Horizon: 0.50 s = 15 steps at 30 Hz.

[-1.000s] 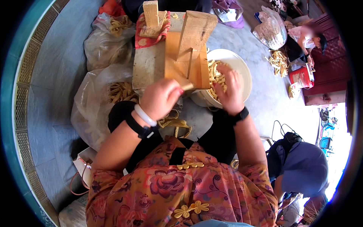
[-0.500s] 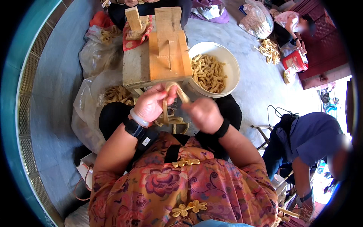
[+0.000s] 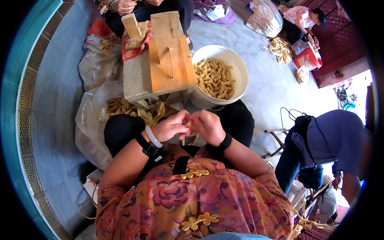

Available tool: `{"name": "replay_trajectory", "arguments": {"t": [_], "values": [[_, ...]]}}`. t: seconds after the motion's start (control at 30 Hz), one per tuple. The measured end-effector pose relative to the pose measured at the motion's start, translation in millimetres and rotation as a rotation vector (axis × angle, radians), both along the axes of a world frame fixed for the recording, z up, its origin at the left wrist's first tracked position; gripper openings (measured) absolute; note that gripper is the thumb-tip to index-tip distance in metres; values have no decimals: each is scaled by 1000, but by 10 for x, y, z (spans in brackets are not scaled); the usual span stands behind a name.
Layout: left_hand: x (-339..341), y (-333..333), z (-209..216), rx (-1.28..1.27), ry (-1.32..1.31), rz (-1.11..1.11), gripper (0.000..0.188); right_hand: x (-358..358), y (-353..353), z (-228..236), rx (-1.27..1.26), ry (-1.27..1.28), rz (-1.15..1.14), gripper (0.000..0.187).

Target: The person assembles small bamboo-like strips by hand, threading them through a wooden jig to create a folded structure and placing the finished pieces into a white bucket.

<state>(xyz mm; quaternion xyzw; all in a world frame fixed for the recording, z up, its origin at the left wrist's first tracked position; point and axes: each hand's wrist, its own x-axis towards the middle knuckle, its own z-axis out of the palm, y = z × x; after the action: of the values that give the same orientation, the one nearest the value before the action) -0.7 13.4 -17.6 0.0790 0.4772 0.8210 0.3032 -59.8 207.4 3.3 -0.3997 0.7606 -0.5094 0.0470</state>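
My left hand [image 3: 173, 128], with a pale bangle and a black wristband, is closed in a pinch above my lap. Close against it, my right hand [image 3: 209, 127] is closed too, its fingers curled near the left fingertips. Between them a bit of a tan, flat, pliable strip [image 3: 188, 125] shows; the fingers hide most of it. More tan strips [image 3: 150, 115] lie just beyond my left hand, beside the low bench. A white bucket [image 3: 243, 82] beyond my right hand holds many short, knotted tan pieces [image 3: 215, 80].
Ahead is a low bench [image 3: 136, 82] with a wooden board and upright peg [image 3: 171, 64]. Clear plastic bags [image 3: 94, 116] of strips stand left. One person sits across the bench; another [image 3: 336, 136] bends over at right, near a stool [image 3: 276, 140]. A third sits far right by a red bucket [image 3: 308, 60].
My hands have come closer together and lower, toward my lap. The strip's loop, which showed between them, is now mostly hidden. The person at right has shifted.
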Motion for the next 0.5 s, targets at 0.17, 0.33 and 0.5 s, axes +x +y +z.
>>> {"name": "replay_trajectory", "arguments": {"t": [0.17, 0.33, 0.5], "values": [[-50, 140, 136, -935, 882, 404, 34, -212, 3, -320, -401, -1481, 94, 5], [-3, 122, 138, -1056, 979, 471, 28, -202, -28, -175, -162, -1210, 65, 16], [-57, 110, -24, -695, 546, 623, 18, -8, -106, 0, 128, -74, -110, 30]]}}
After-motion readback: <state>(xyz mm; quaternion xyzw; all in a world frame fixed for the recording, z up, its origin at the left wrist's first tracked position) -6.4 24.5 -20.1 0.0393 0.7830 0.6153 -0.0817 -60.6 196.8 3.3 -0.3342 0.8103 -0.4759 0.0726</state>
